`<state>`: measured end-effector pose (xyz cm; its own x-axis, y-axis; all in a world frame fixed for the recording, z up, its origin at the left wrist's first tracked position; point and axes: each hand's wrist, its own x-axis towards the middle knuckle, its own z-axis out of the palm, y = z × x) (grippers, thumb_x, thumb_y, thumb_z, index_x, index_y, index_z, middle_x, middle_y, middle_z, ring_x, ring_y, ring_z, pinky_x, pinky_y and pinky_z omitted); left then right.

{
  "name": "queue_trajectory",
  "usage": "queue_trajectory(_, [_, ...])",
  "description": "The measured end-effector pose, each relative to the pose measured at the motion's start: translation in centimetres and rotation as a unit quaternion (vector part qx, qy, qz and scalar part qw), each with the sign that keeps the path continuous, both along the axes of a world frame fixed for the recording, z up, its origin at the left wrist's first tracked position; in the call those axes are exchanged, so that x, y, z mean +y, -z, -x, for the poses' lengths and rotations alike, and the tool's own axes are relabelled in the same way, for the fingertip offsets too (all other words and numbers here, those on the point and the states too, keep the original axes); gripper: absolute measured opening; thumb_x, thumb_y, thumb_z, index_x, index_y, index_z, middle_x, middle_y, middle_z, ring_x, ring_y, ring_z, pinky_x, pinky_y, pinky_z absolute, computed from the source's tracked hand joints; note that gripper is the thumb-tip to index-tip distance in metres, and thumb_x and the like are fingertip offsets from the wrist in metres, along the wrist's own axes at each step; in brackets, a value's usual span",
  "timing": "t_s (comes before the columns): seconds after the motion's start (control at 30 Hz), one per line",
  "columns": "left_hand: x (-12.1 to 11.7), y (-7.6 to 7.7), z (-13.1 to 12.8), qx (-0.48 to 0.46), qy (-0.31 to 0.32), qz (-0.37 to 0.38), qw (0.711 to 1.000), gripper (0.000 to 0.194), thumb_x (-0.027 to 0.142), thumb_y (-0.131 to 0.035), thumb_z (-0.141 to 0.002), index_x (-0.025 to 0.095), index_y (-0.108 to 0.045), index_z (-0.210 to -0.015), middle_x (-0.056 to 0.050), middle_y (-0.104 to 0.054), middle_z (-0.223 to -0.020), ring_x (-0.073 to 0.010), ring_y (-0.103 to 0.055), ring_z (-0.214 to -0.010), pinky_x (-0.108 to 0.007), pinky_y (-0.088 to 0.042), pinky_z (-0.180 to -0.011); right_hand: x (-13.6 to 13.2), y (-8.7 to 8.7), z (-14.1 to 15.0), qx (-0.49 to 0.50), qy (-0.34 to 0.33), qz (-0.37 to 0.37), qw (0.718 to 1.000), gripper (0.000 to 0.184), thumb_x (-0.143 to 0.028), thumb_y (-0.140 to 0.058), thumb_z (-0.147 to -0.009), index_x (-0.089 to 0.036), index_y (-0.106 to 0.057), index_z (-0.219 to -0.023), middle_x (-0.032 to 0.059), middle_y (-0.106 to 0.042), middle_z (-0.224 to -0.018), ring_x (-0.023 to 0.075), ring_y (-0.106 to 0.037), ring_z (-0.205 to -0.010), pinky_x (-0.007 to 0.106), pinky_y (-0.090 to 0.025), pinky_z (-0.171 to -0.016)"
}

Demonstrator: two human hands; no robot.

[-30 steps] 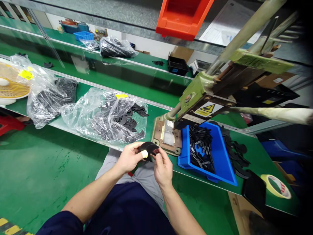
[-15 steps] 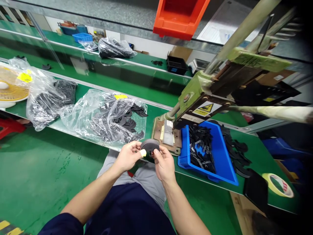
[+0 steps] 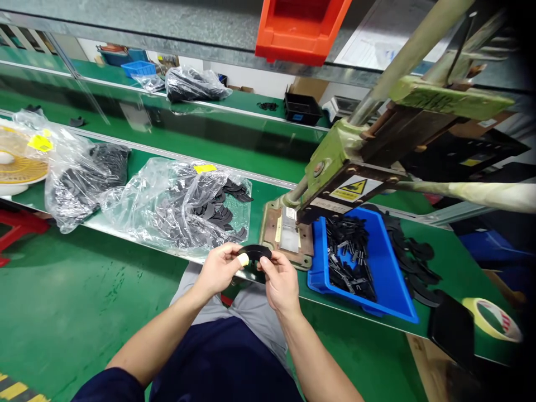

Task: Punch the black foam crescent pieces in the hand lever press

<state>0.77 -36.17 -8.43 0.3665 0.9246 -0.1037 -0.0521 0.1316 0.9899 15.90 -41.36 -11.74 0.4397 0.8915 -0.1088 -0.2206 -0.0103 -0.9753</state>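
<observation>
Between both hands I hold a curved black plastic part (image 3: pixel 256 252), just off the front edge of the green bench. My left hand (image 3: pixel 220 268) pinches its left end; the thumb has a yellow covering on its tip. My right hand (image 3: pixel 281 279) grips the right end between thumb and fingers. Right behind the part is the base plate of a green hand press (image 3: pixel 302 245), with a metal block (image 3: pixel 289 234) on it. A clear plastic bag (image 3: pixel 167 204) spills similar dark curved pieces (image 3: pixel 215 212) to the left.
A blue bin (image 3: pixel 387 268) of small black parts stands right of the press. Beyond it lie more curved pieces (image 3: pixel 419 262), a black flat object (image 3: pixel 452 324) and a tape roll (image 3: pixel 469 304). Another filled bag (image 3: pixel 87 173) and a yellow fan (image 3: pixel 19 167) are left. An orange bin (image 3: pixel 299 47) hangs overhead.
Both hands have tilted the curved part, so its broad grey face no longer shows and a thinner black side does. The grip at both ends is unchanged. The view has shifted slightly.
</observation>
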Motion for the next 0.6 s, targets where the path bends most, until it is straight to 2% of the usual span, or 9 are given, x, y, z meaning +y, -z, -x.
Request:
queue_trajectory(0.13, [0.6, -0.3, 0.2, 0.041, -0.019, -0.078, 0.996, 0.02, 0.034, -0.071, -0.082, 0.015, -0.07, -0.09, -0.004, -0.069, -0.081, -0.0146, -0.063, -0.07, -0.025, -0.052, -0.064, 0.8, -0.4, -0.2, -0.012, -0.012, -0.012, 1.0, 0.03, -0.043, -0.076, -0.075, -0.019, -0.068, -0.092, 0.0016, -0.07, -0.077, 0.0138, -0.063, -0.07, 0.03, -0.053, -0.069])
queue_trajectory(0.2, [1.1, -0.6, 0.5, 0.08, -0.037, -0.179, 0.98, 0.014, 0.029, -0.068, -0.085, 0.017, -0.071, -0.091, -0.006, -0.071, -0.085, -0.0163, -0.065, -0.077, -0.027, -0.054, -0.069, 1.3, -0.7, -0.3, -0.02, -0.023, -0.018, 0.999, 0.035, -0.043, -0.077, -0.074, -0.02, -0.068, -0.1, 0.0048, -0.074, -0.091, 0.0159, -0.067, -0.077, 0.033, -0.056, -0.075])
queue_trajectory(0.3, [2.1, -0.9, 1.6, 0.128, -0.041, -0.379, 0.916, 0.013, 0.021, -0.06, -0.09, 0.02, -0.072, -0.091, -0.009, -0.073, -0.094, -0.0179, -0.068, -0.088, -0.031, -0.057, -0.081, 1.9, -0.5, -0.4, -0.038, -0.034, -0.026, 0.998, 0.053, -0.043, -0.079, -0.072, -0.023, -0.062, -0.118, 0.0098, -0.072, -0.116, 0.0188, -0.069, -0.093, 0.038, -0.058, -0.087])
queue_trajectory(0.37, [2.9, -1.0, 2.4, 0.144, -0.039, -0.472, 0.869, 0.017, 0.015, -0.057, -0.091, 0.021, -0.073, -0.093, -0.01, -0.074, -0.096, -0.0179, -0.069, -0.09, -0.032, -0.058, -0.082, 2.1, 0.0, -0.3, -0.056, -0.04, -0.022, 0.997, 0.055, -0.044, -0.076, -0.075, -0.023, -0.059, -0.123, 0.0113, -0.07, -0.119, 0.0188, -0.07, -0.096, 0.038, -0.058, -0.089])
queue_trajectory(0.43, [3.6, -1.0, 3.2, 0.155, -0.039, -0.511, 0.845, 0.019, 0.013, -0.057, -0.091, 0.021, -0.073, -0.094, -0.01, -0.074, -0.096, -0.0185, -0.07, -0.092, -0.033, -0.059, -0.083, 2.2, 0.9, -0.1, -0.079, -0.05, -0.014, 0.996, 0.05, -0.044, -0.071, -0.08, -0.022, -0.059, -0.123, 0.0115, -0.072, -0.113, 0.0186, -0.071, -0.093, 0.038, -0.059, -0.088])
queue_trajectory(0.6, [5.6, -0.7, 4.5, 0.156, -0.057, -0.515, 0.841, 0.022, 0.01, -0.054, -0.091, 0.021, -0.071, -0.1, -0.01, -0.074, -0.097, -0.021, -0.071, -0.101, -0.038, -0.06, -0.088, 2.2, 3.1, 0.4, -0.161, -0.091, 0.005, 0.983, 0.036, -0.042, -0.065, -0.086, -0.02, -0.067, -0.115, 0.0105, -0.076, -0.098, 0.0208, -0.073, -0.089, 0.037, -0.06, -0.084])
